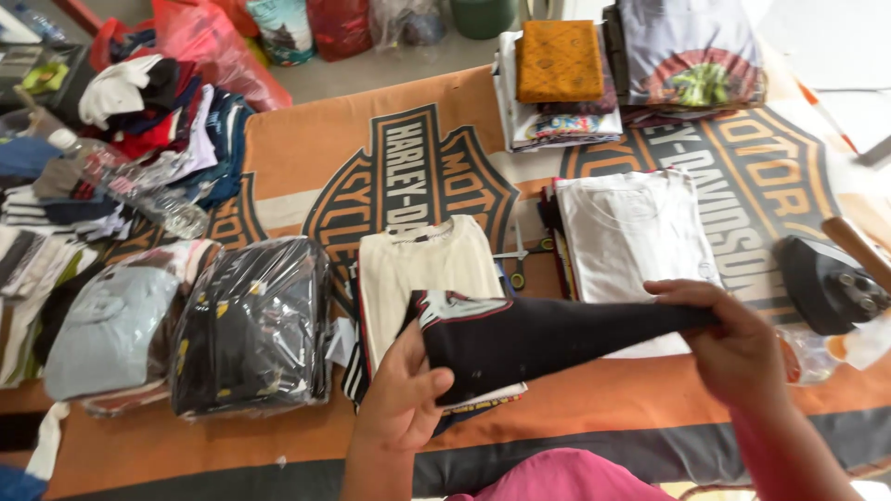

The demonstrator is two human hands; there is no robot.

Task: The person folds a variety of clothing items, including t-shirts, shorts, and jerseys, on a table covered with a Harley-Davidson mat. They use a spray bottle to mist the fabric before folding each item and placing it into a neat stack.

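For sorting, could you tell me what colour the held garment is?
Black garment, red-and-white trim; head view.

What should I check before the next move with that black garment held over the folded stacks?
1. Left hand grips the black garment at its left end: ok.
2. Right hand pinches its right end: ok.
3. Garment off the table, stretched between both hands: ok.
4. Cream shirt stack beneath is squared: ok.
5. White shirt stack beside it is squared: ok.
6. Scissors between the stacks, closed or open: cannot tell.
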